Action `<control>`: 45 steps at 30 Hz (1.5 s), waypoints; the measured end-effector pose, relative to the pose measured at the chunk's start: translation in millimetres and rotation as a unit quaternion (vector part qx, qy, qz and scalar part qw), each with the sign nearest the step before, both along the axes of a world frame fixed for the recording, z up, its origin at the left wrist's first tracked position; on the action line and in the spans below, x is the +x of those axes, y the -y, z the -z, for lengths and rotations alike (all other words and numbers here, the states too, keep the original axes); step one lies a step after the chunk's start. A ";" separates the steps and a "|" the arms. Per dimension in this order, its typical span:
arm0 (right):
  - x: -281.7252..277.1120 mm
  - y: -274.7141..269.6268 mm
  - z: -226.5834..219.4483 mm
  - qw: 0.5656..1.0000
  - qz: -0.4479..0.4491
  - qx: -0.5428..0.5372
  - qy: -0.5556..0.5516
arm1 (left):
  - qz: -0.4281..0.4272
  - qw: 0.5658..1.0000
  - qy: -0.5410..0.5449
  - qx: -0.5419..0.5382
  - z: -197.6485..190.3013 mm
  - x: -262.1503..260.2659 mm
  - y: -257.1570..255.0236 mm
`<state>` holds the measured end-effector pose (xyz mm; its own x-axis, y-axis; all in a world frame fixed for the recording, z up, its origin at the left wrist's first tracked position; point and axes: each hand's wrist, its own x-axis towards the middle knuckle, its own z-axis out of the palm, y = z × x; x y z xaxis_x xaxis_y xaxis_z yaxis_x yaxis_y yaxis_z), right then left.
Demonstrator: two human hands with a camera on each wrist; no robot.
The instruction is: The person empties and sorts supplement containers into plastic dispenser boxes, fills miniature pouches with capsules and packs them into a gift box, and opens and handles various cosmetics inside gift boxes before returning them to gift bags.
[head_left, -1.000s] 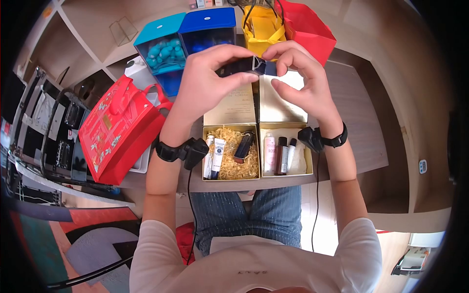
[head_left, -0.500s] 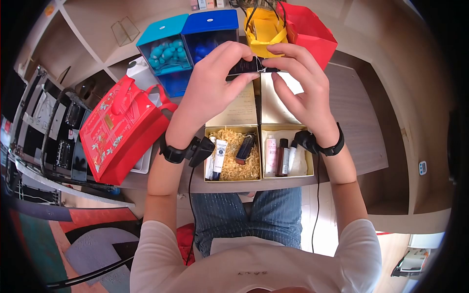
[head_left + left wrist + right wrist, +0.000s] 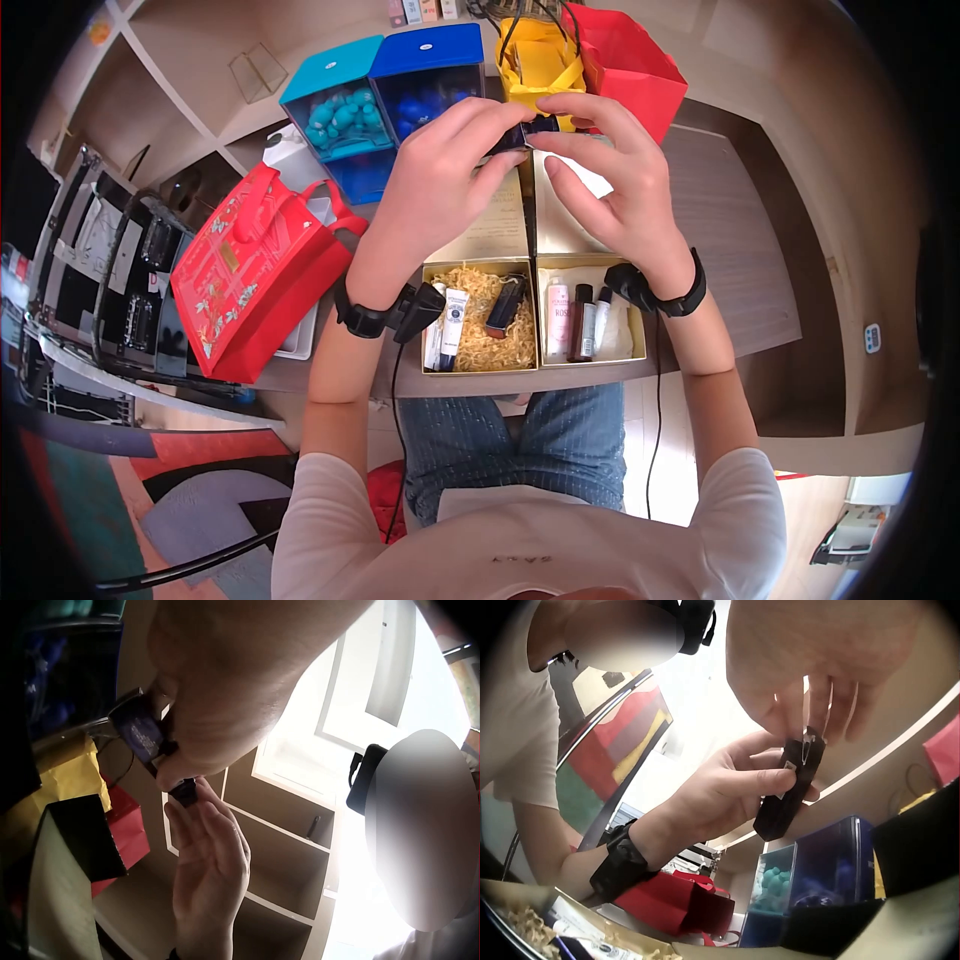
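The left hand [image 3: 435,185] holds a small dark box [image 3: 784,799] between thumb and fingers, above the raised lids. In the right wrist view, a thin clear strip [image 3: 807,746] shows at its upper end. The right hand [image 3: 625,185] is at that end, its fingers fairly straight and fingertips close against it; its thumb stands apart in the head view. Below, the left gift box [image 3: 480,371] holds shredded filler, pale tubes and a dark item [image 3: 505,305]. Inside the right gift box [image 3: 642,335] lie a pink bottle [image 3: 558,315], a brown bottle [image 3: 582,325] and a dark-capped tube [image 3: 602,315].
A red gift bag [image 3: 245,275] leans at the left over a pale tray. Teal [image 3: 335,70] and blue [image 3: 425,50] containers stand behind the hands, beside a yellow bag [image 3: 540,65] and another red bag [image 3: 635,75]. Cables hang from both wrist cameras.
The right thumb and fingers have shifted around the dark box's end, and the box is more hidden behind the left hand. The view has shifted slightly; the gift boxes' contents look unchanged.
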<state>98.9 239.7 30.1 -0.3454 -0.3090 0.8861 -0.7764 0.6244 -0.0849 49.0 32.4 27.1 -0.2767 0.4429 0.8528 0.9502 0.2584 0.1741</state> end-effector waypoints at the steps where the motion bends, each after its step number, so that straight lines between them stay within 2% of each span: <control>1: 0.2 1.3 0.7 1.000 0.004 -0.012 0.012 | -0.010 1.000 0.015 -0.001 0.0 0.8 0.6; 6: -2.1 2.7 7.6 0.996 0.003 -0.059 0.069 | 0.010 1.000 0.007 -0.025 0.3 -1.2 3.1; 8: -2.7 3.8 10.5 0.980 -0.031 -0.109 0.161 | 0.014 0.999 -0.009 -0.042 0.5 -2.2 4.4; 9: -3.5 4.9 11.4 0.980 -0.032 -0.109 0.162 | 0.004 0.999 -0.010 -0.046 0.2 -1.8 5.1; 11: -5.7 6.7 13.4 0.945 -0.069 -0.132 0.291 | -0.006 0.999 -0.010 -0.049 -1.1 1.5 6.3; 12: -8.0 6.1 17.3 0.945 -0.069 -0.132 0.291 | -0.013 0.998 0.046 -0.041 -3.1 5.2 7.1; 13: -11.6 4.9 23.2 0.926 -0.079 -0.137 0.343 | -0.021 0.994 0.101 -0.033 -5.3 7.5 8.0; 14: -14.6 4.2 27.2 0.904 -0.090 -0.141 0.393 | -0.022 0.994 0.102 -0.033 -8.3 8.0 9.7; 17: -18.1 4.0 32.2 0.896 -0.105 -0.136 0.409 | -0.031 0.983 0.167 -0.064 -11.9 4.8 18.4; 19: -18.1 4.1 32.3 0.891 -0.119 -0.139 0.415 | 0.010 0.970 0.231 -0.080 -9.8 -0.9 21.5; 24: -18.8 0.8 26.0 0.876 -0.150 -0.161 0.429 | 0.028 0.968 0.238 -0.073 -9.4 0.6 19.5; 26: -15.9 -0.2 20.6 0.848 -0.154 -0.227 0.453 | 0.043 0.968 0.237 -0.068 -8.6 0.0 19.0; 29: -19.7 -8.5 16.5 0.862 -0.132 -0.188 0.451 | 0.038 0.972 0.227 -0.046 -10.8 1.2 19.5; 31: -18.8 -8.8 14.8 0.867 -0.115 -0.163 0.457 | -0.019 0.986 0.159 -0.038 -12.7 1.8 20.1; 32: -16.8 -6.0 14.1 0.853 -0.136 -0.187 0.468 | -0.018 0.986 0.159 -0.039 -11.3 1.2 18.7; 34: -15.3 -2.8 12.7 0.837 -0.157 -0.213 0.478 | 0.041 0.967 0.245 0.061 -7.1 -0.6 14.4; 35: -14.9 -2.0 12.1 0.808 -0.173 -0.240 0.510 | 0.041 0.967 0.245 0.059 -8.1 1.0 12.4; 36: -14.8 -1.1 11.8 0.776 -0.189 -0.265 0.541 | 0.068 0.951 0.285 0.102 -9.6 3.8 10.3; 37: -15.1 0.4 12.5 0.776 -0.189 -0.266 0.540 | 0.094 0.930 0.324 0.143 -10.6 5.2 9.1; 39: -16.7 3.3 15.8 0.716 -0.245 -0.300 0.581 | 0.103 0.932 0.320 0.138 -9.9 2.9 9.6; 41: -17.9 3.7 18.4 0.712 -0.247 -0.309 0.579 | 0.111 0.933 0.317 0.133 -7.5 -0.9 10.3; 43: -18.9 2.2 17.8 0.709 -0.247 -0.317 0.579 | 0.124 0.932 0.294 0.174 -4.8 -4.6 9.5; 45: -19.1 -0.5 15.1 0.744 -0.241 -0.282 0.555 | 0.131 0.926 0.298 0.193 -4.3 -4.4 7.5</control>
<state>79.8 240.3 14.9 -0.9312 -0.3209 0.1730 -0.1543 -0.0829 -0.9845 44.6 24.9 31.4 -0.6753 0.2566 0.6914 0.6764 -0.1582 0.7194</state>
